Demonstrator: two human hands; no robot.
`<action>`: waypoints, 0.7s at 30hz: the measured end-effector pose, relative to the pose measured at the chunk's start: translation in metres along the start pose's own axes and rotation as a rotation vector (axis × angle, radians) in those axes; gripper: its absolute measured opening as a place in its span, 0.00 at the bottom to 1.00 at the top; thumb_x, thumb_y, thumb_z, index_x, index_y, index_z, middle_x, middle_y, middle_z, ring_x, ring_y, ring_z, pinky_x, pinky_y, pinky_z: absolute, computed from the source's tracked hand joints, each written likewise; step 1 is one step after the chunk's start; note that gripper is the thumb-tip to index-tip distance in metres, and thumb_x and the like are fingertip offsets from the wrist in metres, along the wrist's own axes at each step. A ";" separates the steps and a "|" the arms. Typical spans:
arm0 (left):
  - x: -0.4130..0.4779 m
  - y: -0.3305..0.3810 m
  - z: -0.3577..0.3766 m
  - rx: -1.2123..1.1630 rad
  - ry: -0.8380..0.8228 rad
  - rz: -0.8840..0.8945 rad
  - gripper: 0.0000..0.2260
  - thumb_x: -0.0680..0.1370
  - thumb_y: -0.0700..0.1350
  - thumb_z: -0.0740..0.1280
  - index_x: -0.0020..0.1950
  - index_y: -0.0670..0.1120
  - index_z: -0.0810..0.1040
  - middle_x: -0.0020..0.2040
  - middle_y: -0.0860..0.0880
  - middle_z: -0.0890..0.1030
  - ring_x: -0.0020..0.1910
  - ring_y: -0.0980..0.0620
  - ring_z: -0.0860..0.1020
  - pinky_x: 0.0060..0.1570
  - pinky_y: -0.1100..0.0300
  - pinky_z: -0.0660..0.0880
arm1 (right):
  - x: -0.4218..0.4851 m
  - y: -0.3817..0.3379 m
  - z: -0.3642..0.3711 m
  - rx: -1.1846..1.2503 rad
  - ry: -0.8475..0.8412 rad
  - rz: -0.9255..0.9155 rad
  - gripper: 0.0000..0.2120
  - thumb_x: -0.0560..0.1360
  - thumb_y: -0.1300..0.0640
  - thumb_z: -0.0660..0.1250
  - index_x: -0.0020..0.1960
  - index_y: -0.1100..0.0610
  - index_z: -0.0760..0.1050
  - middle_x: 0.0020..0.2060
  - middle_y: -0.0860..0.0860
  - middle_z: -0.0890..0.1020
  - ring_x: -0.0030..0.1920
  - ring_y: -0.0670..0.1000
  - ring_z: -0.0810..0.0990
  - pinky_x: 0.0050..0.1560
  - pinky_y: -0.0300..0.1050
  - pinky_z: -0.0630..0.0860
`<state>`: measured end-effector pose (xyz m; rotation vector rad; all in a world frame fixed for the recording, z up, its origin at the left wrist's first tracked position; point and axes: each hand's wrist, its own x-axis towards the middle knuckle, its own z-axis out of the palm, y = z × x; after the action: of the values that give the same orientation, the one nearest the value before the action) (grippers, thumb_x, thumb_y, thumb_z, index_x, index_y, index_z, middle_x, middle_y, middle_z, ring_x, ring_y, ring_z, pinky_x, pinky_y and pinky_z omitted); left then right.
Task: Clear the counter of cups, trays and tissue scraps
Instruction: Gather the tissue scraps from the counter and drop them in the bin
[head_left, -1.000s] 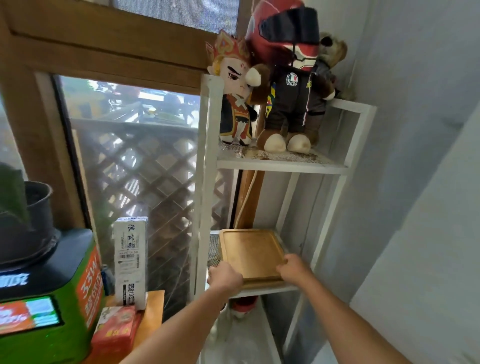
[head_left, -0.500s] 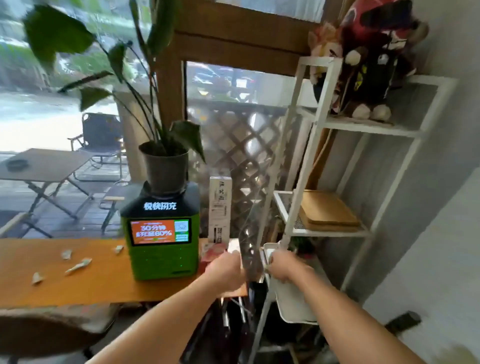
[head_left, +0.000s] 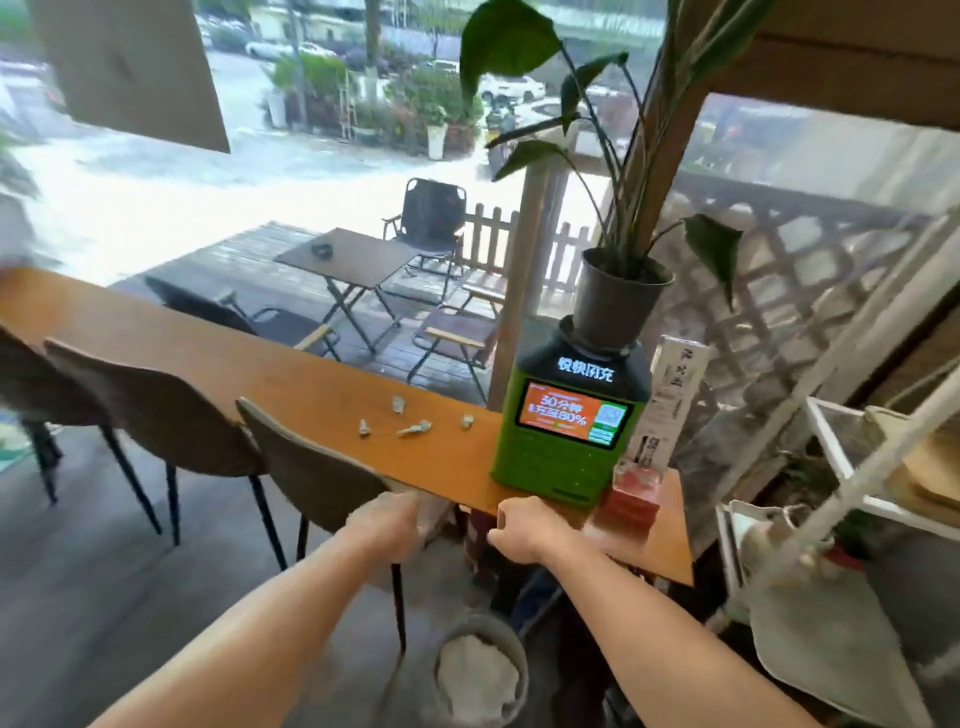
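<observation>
Tissue scraps (head_left: 414, 429) are lying on the tabletop (head_left: 208, 358) near the green charging station (head_left: 566, 431). Left hand (head_left: 387, 525) and right hand (head_left: 524, 530) are hovering at the near edge, loosely curled, grasping nothing. Scrap pickup is apparently pending, calling for reaching forward and pinching each piece.

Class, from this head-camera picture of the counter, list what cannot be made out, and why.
Head view:
1. Left hand: blurred, fingers turned away; grip unclear.
2. Right hand: fingers curl out of sight; grip unclear.
3. Tissue scraps: too small to count surely.
4. Shelf: cut by right edge, motion-blurred; contents unclear.
</observation>
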<state>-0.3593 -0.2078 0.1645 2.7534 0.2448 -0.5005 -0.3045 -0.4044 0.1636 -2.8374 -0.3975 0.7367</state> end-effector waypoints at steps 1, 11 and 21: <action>0.001 -0.009 -0.002 -0.005 0.001 -0.025 0.11 0.75 0.50 0.62 0.54 0.48 0.74 0.56 0.46 0.80 0.55 0.45 0.80 0.49 0.52 0.78 | 0.006 -0.008 0.000 -0.012 -0.002 -0.011 0.13 0.75 0.44 0.64 0.51 0.53 0.76 0.51 0.53 0.80 0.48 0.56 0.79 0.46 0.49 0.76; 0.062 -0.068 -0.029 0.031 0.026 -0.050 0.13 0.78 0.50 0.62 0.59 0.46 0.74 0.58 0.46 0.78 0.57 0.44 0.78 0.54 0.49 0.77 | 0.094 -0.070 -0.003 -0.093 -0.061 -0.066 0.16 0.77 0.45 0.65 0.58 0.54 0.76 0.57 0.54 0.80 0.54 0.57 0.79 0.51 0.49 0.77; 0.213 -0.103 -0.099 0.101 -0.040 -0.028 0.15 0.81 0.52 0.59 0.62 0.45 0.71 0.62 0.44 0.75 0.63 0.42 0.74 0.59 0.49 0.74 | 0.239 -0.111 -0.053 -0.080 -0.070 -0.060 0.19 0.77 0.46 0.63 0.62 0.56 0.75 0.60 0.56 0.78 0.56 0.59 0.79 0.52 0.51 0.78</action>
<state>-0.1548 -0.0546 0.1435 2.8375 0.2559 -0.5905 -0.1000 -0.2330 0.1283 -2.8652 -0.5324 0.8282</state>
